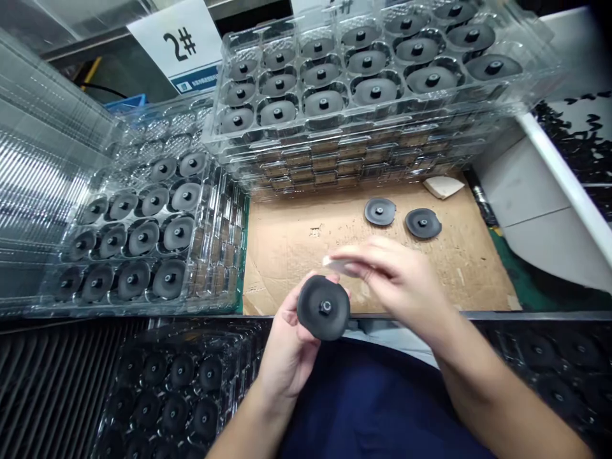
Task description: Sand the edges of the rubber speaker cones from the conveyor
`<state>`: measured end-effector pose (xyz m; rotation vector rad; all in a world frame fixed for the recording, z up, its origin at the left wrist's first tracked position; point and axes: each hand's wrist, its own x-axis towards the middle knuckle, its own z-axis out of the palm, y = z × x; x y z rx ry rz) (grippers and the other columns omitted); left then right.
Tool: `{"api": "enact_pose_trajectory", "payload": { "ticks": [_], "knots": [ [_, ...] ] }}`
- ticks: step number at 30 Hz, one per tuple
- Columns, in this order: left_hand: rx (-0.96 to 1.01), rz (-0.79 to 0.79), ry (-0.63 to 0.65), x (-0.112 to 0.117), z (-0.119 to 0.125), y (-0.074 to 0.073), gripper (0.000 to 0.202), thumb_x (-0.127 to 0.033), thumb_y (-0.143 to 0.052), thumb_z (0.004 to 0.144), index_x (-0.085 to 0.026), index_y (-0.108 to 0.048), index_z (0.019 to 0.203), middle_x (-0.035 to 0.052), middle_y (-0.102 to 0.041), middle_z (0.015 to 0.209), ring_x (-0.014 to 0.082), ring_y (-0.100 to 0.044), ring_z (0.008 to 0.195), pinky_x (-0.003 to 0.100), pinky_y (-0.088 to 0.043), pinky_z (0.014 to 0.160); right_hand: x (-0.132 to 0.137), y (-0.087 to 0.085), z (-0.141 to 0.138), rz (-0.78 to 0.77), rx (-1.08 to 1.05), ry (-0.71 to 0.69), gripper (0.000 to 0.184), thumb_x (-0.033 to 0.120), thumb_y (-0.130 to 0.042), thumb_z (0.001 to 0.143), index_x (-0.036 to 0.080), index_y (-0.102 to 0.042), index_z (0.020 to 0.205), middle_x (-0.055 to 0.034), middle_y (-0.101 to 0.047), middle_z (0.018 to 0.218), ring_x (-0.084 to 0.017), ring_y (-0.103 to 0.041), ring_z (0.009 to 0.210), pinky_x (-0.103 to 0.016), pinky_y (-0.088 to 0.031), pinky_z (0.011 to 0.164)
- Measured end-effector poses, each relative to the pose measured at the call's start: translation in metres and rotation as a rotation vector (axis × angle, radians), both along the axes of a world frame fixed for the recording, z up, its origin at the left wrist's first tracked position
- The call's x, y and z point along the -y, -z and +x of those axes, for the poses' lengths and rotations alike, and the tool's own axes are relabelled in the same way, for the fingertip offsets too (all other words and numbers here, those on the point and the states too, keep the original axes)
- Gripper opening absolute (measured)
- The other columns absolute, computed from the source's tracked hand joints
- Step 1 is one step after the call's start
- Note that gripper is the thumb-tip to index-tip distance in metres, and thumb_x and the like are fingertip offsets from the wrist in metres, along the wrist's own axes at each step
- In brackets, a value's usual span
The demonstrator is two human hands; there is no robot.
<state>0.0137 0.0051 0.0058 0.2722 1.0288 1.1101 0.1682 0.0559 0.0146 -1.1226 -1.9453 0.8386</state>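
**Left hand holds black disc, right hand pinches white piece over it**

Tray stack (pixel 382 146) at the back: clear, ribbed blister plastic, round pockets, each top pocket holding a dark grey disc with a raised centre hub. Second clear stack (pixel 143 255) on the left, same pockets, front rows filled. Dark trays (pixel 167 395) low left, below the surface edge, also filled. Cardboard (pixel 296 248), tan, matte, scuffed, lies flat on the surface between the stacks. White sign (pixel 179 44) reads "2#".

Left hand (pixel 287 350): grip closed on the disc (pixel 324 307), fingers on its rim from below and left. Disc is round, matte black, rubbery-looking, with a small shiny hub in the middle. It sits above the near edge of the cardboard, just under the right hand. It is round, with no long axis; hub face tips up toward the camera.

Right hand (pixel 401 280): blurred, fingertips pinched on a small white piece (pixel 337 262) just above the disc.

Two loose discs (pixel 380 211) lie flat on the cardboard, hubs up, side by side, apart. White wedge (pixel 442 186) lies behind them.
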Motion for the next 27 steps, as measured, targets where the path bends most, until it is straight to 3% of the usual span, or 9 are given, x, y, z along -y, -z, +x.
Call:
{"api": "enact_pose_trajectory", "payload": {
  "ticks": [2, 5, 7, 9, 12, 16, 20, 24, 27],
  "knots": [
    [0.012, -0.001, -0.028, 0.001, -0.003, -0.001, 0.065, -0.032, -0.088, 0.045, -0.024, -0.066, 0.106, 0.0045, -0.069, 0.111, 0.0224, -0.066, 0.094, 0.024, -0.052, 0.077, 0.001, 0.03, 0.007, -0.138, 0.023, 0.076, 0.024, 0.018, -0.048, 0.091, 0.024, -0.068, 0.103, -0.0035, -0.07, 0.094, -0.017, -0.063, 0.085, -0.03, -0.046, 0.074],
    [0.046, -0.014, -0.043, 0.002, -0.01, 0.001, 0.067, -0.044, -0.084, 0.046, -0.023, -0.066, 0.106, 0.0059, -0.069, 0.112, 0.0232, -0.063, 0.103, 0.023, -0.052, 0.081, 0.013, 0.073, 0.01, -0.203, 0.059, 0.044, 0.022, 0.018, -0.051, 0.088, 0.023, -0.07, 0.098, -0.004, -0.07, 0.085, -0.018, -0.063, 0.079, -0.031, -0.048, 0.071],
    [0.086, -0.024, -0.036, 0.003, -0.011, 0.003, 0.065, -0.046, -0.083, 0.047, -0.025, -0.066, 0.106, 0.0045, -0.069, 0.111, 0.022, -0.062, 0.105, 0.022, -0.051, 0.082, 0.021, 0.083, 0.009, -0.211, 0.073, 0.055, 0.021, 0.018, -0.052, 0.086, 0.022, -0.072, 0.093, -0.0036, -0.07, 0.078, -0.018, -0.064, 0.073, -0.03, -0.048, 0.067],
    [0.107, -0.029, -0.025, 0.003, -0.011, 0.004, 0.064, -0.044, -0.083, 0.048, -0.026, -0.065, 0.107, 0.0041, -0.069, 0.113, 0.022, -0.063, 0.104, 0.023, -0.052, 0.082, 0.024, 0.071, 0.006, -0.223, 0.071, 0.108, 0.021, 0.02, -0.051, 0.088, 0.021, -0.07, 0.096, -0.0037, -0.071, 0.081, -0.017, -0.064, 0.072, -0.029, -0.049, 0.065],
    [0.109, -0.016, -0.028, 0.004, -0.007, 0.004, 0.063, -0.042, -0.083, 0.051, -0.027, -0.064, 0.11, 0.003, -0.068, 0.114, 0.0211, -0.063, 0.103, 0.023, -0.052, 0.083, 0.023, 0.025, -0.006, -0.159, 0.014, 0.221, 0.024, 0.023, -0.048, 0.091, 0.02, -0.066, 0.106, -0.0043, -0.071, 0.094, -0.015, -0.063, 0.074, -0.026, -0.048, 0.061],
    [0.129, 0.009, -0.017, 0.004, -0.007, 0.001, 0.042, -0.032, -0.078, 0.065, -0.027, -0.067, 0.105, -0.0001, -0.071, 0.104, 0.0171, -0.064, 0.101, 0.021, -0.049, 0.087, 0.028, -0.027, -0.027, 0.159, -0.091, 0.06, 0.023, 0.015, -0.048, 0.09, 0.01, -0.064, 0.106, -0.0075, -0.071, 0.085, -0.016, -0.061, 0.072, -0.03, -0.047, 0.068],
    [0.099, 0.056, -0.033, -0.001, -0.009, 0.002, 0.047, -0.029, -0.084, 0.055, -0.028, -0.068, 0.099, -0.0025, -0.072, 0.1, 0.0169, -0.066, 0.094, 0.025, -0.051, 0.087, 0.028, -0.035, -0.033, -0.043, -0.072, -0.185, 0.018, 0.011, -0.05, 0.088, 0.014, -0.066, 0.095, -0.0027, -0.07, 0.08, -0.012, -0.061, 0.069, -0.023, -0.047, 0.065],
    [0.099, 0.072, 0.094, -0.005, -0.004, -0.003, 0.045, -0.031, -0.084, 0.056, -0.021, -0.068, 0.097, 0.0017, -0.071, 0.098, 0.0187, -0.063, 0.103, 0.021, -0.049, 0.087, 0.019, -0.032, -0.033, 0.181, -0.06, 0.038, 0.021, 0.013, -0.046, 0.09, 0.011, -0.064, 0.102, -0.0053, -0.068, 0.079, -0.014, -0.059, 0.068, -0.028, -0.044, 0.066],
    [0.157, 0.12, 0.104, -0.008, -0.005, -0.006, 0.044, -0.032, -0.081, 0.06, -0.026, -0.067, 0.101, -0.0014, -0.071, 0.103, 0.0167, -0.062, 0.104, 0.023, -0.047, 0.092, 0.022, -0.033, -0.024, 0.187, -0.128, -0.069, 0.021, 0.01, -0.047, 0.089, 0.01, -0.063, 0.103, -0.0035, -0.067, 0.079, -0.013, -0.057, 0.068, -0.026, -0.043, 0.065]
  ]
}}
